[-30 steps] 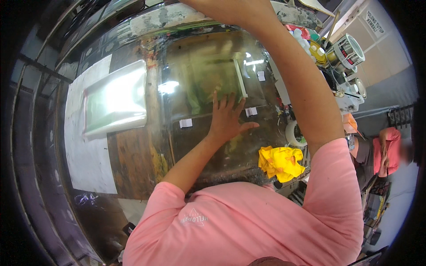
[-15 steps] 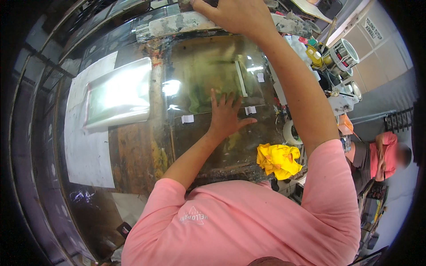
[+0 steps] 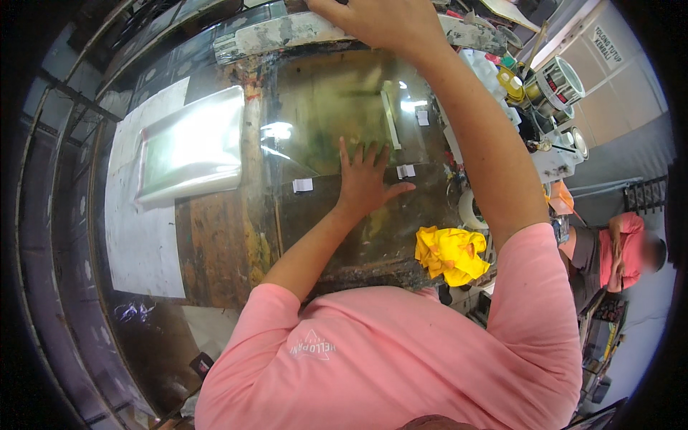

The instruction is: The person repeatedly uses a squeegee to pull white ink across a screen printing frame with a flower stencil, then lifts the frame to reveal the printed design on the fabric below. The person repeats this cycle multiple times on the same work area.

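My left hand (image 3: 365,178) lies flat with its fingers spread. It is on the near edge of a clear plastic sheet (image 3: 330,107) over a dark, stained worktop (image 3: 373,247). Small white tabs, one of them a folded tab (image 3: 405,172), sit around the sheet, and a thin pale strip (image 3: 391,118) lies on its right part. My right hand (image 3: 390,21) reaches to the far side, over a paint-spattered grey bar (image 3: 287,37). Its thumb points left; the other fingers are cut off by the top of the picture, so its grip is hidden.
A stack of glossy clear sheets (image 3: 190,147) rests on white paper (image 3: 143,251) at the left. Beside my right arm are a crumpled yellow cloth (image 3: 451,254), a tape roll (image 3: 471,211) and several cans and bottles, including an open can (image 3: 562,82). Another person (image 3: 627,247) is at far right.
The worktop things appear slightly higher in the picture. My left hand keeps its spread, flat pose; my right hand stays at the far bar, nearly unmoved.
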`<state>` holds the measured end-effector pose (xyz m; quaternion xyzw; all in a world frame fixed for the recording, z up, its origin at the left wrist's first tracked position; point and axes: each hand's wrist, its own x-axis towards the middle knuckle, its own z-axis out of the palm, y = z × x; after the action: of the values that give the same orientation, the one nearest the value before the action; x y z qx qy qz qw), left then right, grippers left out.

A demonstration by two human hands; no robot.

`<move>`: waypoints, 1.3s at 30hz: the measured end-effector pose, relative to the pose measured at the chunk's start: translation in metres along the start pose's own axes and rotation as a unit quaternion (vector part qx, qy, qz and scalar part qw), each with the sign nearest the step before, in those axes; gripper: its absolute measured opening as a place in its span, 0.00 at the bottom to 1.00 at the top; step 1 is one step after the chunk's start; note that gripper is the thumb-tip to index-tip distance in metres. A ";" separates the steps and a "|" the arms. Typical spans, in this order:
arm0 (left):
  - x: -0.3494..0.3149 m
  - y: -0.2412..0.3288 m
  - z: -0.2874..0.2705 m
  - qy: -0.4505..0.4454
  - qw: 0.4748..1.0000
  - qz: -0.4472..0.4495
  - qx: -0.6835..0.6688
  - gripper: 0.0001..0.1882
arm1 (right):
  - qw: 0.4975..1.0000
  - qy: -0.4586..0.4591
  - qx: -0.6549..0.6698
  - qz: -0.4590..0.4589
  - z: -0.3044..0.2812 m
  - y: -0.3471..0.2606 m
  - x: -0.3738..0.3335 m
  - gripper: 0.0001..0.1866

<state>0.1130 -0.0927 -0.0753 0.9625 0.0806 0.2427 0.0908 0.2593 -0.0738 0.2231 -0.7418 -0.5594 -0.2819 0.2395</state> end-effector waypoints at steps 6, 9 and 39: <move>0.001 0.000 0.003 0.014 0.999 0.015 -0.028 0.54 | 1.000 0.005 -0.001 0.010 -0.004 0.000 0.001 0.30; -0.001 0.000 0.005 -0.011 0.999 0.005 -0.040 0.54 | 0.999 -0.028 0.005 0.031 -0.010 -0.001 0.003 0.30; -0.018 -0.125 -0.148 0.178 0.834 -0.204 -0.481 0.41 | 0.997 0.020 -0.067 -0.036 0.020 -0.025 -0.084 0.19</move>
<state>0.0120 0.0450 0.0175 0.6996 0.1634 0.3936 0.5735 0.2201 -0.1123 0.1522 -0.7298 -0.5608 -0.3416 0.1903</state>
